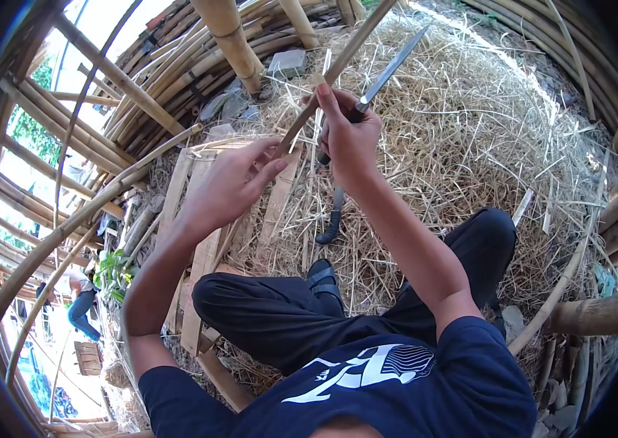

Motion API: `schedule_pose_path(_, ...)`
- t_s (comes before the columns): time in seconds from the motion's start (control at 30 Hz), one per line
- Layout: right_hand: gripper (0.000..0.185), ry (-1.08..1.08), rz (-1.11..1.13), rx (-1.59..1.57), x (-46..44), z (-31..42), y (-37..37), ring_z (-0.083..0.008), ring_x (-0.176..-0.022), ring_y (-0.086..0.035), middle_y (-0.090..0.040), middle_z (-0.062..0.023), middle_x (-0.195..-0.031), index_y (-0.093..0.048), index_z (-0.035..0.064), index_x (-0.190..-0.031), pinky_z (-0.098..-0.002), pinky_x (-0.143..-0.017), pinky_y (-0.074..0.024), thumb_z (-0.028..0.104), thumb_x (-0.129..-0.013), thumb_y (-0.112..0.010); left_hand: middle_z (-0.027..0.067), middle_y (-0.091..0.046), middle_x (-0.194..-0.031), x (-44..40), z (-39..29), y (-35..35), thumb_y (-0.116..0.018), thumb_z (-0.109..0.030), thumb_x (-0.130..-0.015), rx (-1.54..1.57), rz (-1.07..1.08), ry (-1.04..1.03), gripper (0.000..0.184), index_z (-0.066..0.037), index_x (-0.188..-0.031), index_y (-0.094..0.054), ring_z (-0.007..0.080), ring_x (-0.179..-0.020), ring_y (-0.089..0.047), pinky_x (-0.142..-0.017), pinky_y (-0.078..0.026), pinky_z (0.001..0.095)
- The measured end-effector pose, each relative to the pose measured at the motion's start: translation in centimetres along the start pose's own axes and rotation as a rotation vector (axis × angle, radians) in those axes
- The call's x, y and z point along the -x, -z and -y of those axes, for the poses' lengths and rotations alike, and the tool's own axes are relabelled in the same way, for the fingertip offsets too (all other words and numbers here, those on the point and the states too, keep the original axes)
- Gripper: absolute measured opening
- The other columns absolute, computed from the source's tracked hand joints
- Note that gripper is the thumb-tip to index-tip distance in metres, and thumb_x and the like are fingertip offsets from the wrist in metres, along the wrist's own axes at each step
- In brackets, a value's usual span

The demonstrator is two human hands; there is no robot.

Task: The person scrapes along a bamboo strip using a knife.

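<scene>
Brown strip (356, 45) sits pinched by left hand (232, 179); right hand (351, 139) grips knife (380, 83) and strip; best angle blade (400, 60) outward.

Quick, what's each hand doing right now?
Left hand: closed around the lower part of a long, narrow brown bamboo strip.
Right hand: closed, holding a long steel-bladed knife with a black handle, thumb against the strip.
</scene>
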State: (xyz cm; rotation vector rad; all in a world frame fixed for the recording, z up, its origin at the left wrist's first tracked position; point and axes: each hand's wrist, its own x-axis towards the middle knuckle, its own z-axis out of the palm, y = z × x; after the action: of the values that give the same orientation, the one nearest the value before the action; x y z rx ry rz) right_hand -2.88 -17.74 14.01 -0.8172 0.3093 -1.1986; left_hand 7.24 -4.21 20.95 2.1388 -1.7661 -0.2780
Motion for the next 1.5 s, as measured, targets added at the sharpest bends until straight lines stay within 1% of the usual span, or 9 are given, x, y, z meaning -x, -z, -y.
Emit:
schedule_pose_path(0.2, 0.029, -0.250, -0.092, -0.126, -0.8, 0.6, 0.2, -0.0017, -0.039, -0.034, -0.070, -0.0084, -0.084, -0.067, 0.0011, -0.092, -0.0197, -0.036, -0.0250, 0.030, -0.089, -0.067, 0.0042, -0.059, -0.074, -1.3, -0.1, 0.2, -0.058, -0.021, -0.095, 0.271, 0.032, 0.087, 0.028, 0.001, -0.112, -0.056, 0.0085, -0.059, -0.058, -0.053, -0.046, 0.0254)
schedule_pose_path(0.27, 0.030, -0.253, -0.067, -0.132, -0.5, 0.3, 0.7, -0.0013, -0.038, -0.033, -0.064, -0.0026, -0.068, -0.067, 0.0015, -0.090, -0.0201, -0.035, -0.0239, 0.031, -0.089, -0.067, 0.0025, -0.056, -0.071, -1.1, 0.6, -0.3, -0.056, -0.022, -0.096, 0.342, -0.010, 0.024, 0.027, 0.000, -0.112, -0.055, 0.0064, -0.052, -0.054, -0.045, -0.043, 0.0230)
schedule_pose_path(0.37, 0.029, -0.362, 0.001, 0.040, 2.1, -1.3, 2.2, -0.0034, -0.036, -0.036, -0.047, 0.0047, -0.052, -0.069, 0.0025, -0.084, -0.0215, -0.035, -0.0247, 0.031, -0.087, -0.070, 0.0020, -0.053, -0.070, 0.4, -0.3, -0.6, -0.052, -0.024, -0.098, 0.606, 0.114, 0.239, 0.034, -0.001, -0.122, -0.047, 0.0061, -0.043, -0.050, -0.035, -0.040, 0.0191)
schedule_pose_path(0.57, 0.031, -0.463, 0.182, 0.281, 7.8, -6.5, 6.2, -0.0034, -0.037, -0.038, -0.058, 0.0000, -0.059, -0.069, 0.0008, -0.092, -0.0216, -0.034, -0.0262, 0.032, -0.089, -0.068, -0.0027, -0.046, -0.061, 4.1, 2.8, -7.7, -0.046, -0.025, -0.101, 0.908, 0.240, 0.441, 0.028, -0.002, -0.116, -0.048, 0.0034, -0.036, -0.038, -0.032, -0.032, 0.0188)
schedule_pose_path(0.7, 0.042, -0.605, 0.088, 0.287, 6.8, -5.2, 8.6, -0.0028, -0.040, -0.039, -0.058, -0.0006, -0.061, -0.063, -0.0001, -0.102, -0.0208, -0.034, -0.0257, 0.038, -0.087, -0.068, -0.0052, -0.039, -0.057, 6.8, 2.3, -11.1, -0.043, -0.027, -0.102, 1.047, 0.238, 0.529, 0.027, -0.003, -0.111, -0.051, 0.0018, -0.035, -0.032, -0.032, -0.027, 0.0187)
schedule_pose_path(0.9, 0.030, -0.519, 0.086, 0.627, 6.5, -5.2, 9.6, -0.0033, -0.054, -0.046, -0.058, 0.0025, -0.061, -0.066, -0.0005, -0.076, -0.0234, -0.050, -0.0359, 0.028, -0.085, -0.072, 0.0034, -0.052, -0.071, 7.3, 1.8, -14.7, -0.040, -0.027, -0.102, 1.234, 0.170, 0.557, 0.029, -0.002, -0.112, -0.048, 0.0050, -0.036, -0.043, -0.036, -0.039, 0.0185)
schedule_pose_path(1.13, 0.035, -0.556, 0.314, 0.786, 5.7, -5.0, 11.4, -0.0042, -0.051, -0.048, -0.057, 0.0005, -0.056, -0.063, 0.0004, -0.073, -0.0247, -0.048, -0.0371, 0.030, -0.090, -0.065, 0.0017, -0.052, -0.071, 6.4, 1.8, -17.9, -0.043, -0.025, -0.101, 1.386, 0.056, 0.645, 0.024, -0.002, -0.109, -0.048, 0.0020, -0.036, -0.033, -0.033, -0.029, 0.0177)
schedule_pose_path(1.4, 0.031, -0.365, 0.679, 1.489, 4.1, -5.0, 12.4, -0.0318, -0.055, -0.061, -0.059, -0.0176, -0.058, -0.067, -0.0021, -0.077, -0.0408, -0.058, -0.0480, 0.029, -0.081, -0.064, 0.0000, -0.052, -0.072, 5.9, 2.7, -19.5, -0.043, -0.020, -0.101, 1.488, 0.024, 0.686, 0.021, -0.003, -0.111, -0.051, 0.0001, -0.039, -0.030, -0.036, -0.024, 0.0170)
schedule_pose_path(1.5, 0.031, -0.507, 0.647, 1.483, 5.3, -7.2, 13.7, -0.0360, -0.062, -0.063, -0.062, -0.0214, -0.064, -0.069, -0.0010, -0.077, -0.0437, -0.064, -0.0499, 0.029, -0.079, -0.064, -0.0017, -0.049, -0.070, 6.0, 3.1, -19.9, -0.042, -0.019, -0.101, 1.521, 0.047, 0.674, 0.022, -0.004, -0.115, -0.050, 0.0001, -0.041, -0.029, -0.037, -0.024, 0.0170)
